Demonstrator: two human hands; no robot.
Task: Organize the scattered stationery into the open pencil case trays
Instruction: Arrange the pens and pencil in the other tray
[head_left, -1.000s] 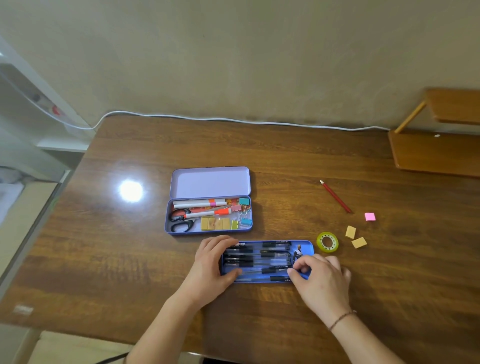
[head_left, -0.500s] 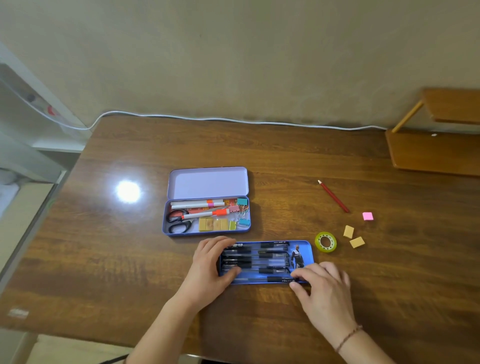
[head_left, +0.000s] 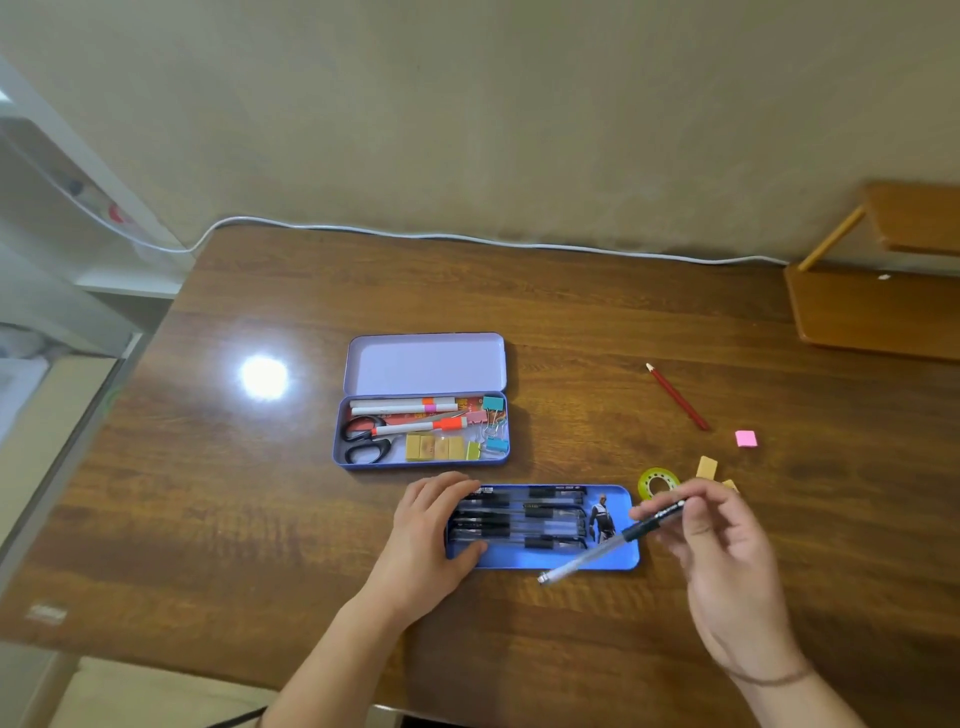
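A blue tray (head_left: 618, 558) with several black pens lies near the table's front. My left hand (head_left: 428, 535) rests on its left end, fingers curled over the rim. Just right of the tray, my right hand (head_left: 722, 551) pinches a black pen (head_left: 613, 543) that slants down-left over the tray's right corner. Behind stands a lilac pencil case (head_left: 423, 364), lid open, holding markers, scissors, erasers and binder clips. Loose on the table at the right are a red pencil (head_left: 678, 397), a pink eraser (head_left: 746, 438), a yellow tape roll (head_left: 655, 480) and a tan eraser (head_left: 706, 467).
A white cable (head_left: 467, 238) runs along the wall at the table's far edge. A wooden shelf (head_left: 878, 312) sits at the far right corner. The table's left edge drops beside white furniture (head_left: 78, 260).
My right hand has lifted from the tray's right end with one black pen and moved right and up. My left hand stays on the tray's left end.
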